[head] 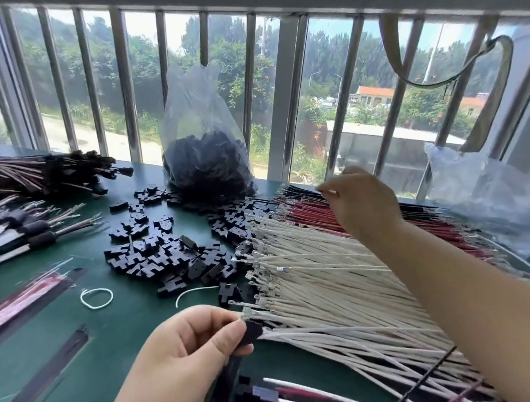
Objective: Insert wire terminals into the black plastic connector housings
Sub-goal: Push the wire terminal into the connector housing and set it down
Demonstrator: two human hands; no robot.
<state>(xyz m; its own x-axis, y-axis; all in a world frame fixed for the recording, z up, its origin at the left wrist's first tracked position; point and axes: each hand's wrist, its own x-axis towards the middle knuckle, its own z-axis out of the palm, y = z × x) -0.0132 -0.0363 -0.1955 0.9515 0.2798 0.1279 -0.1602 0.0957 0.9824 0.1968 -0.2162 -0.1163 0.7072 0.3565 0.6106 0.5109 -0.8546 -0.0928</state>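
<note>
The left hand (194, 344) pinches a black connector housing (250, 333) between thumb and fingers, low in the view, beside the near ends of the white wires (325, 280). The right hand (364, 204) reaches to the far side of the wire spread, its fingertips closed on the tip of a thin wire (323, 191) above the red wires (307, 210).

A bundle of finished harnesses (56, 175) lies at the far left and a few more near the bottom edge, so some work seems done. Much appears left: loose housings (159, 246) lie scattered mid-table, and a clear bag (205, 154) holds many more.

All of it rests on a green table (74, 338) against a barred window (125, 84) with trees and rooftops beyond.
</note>
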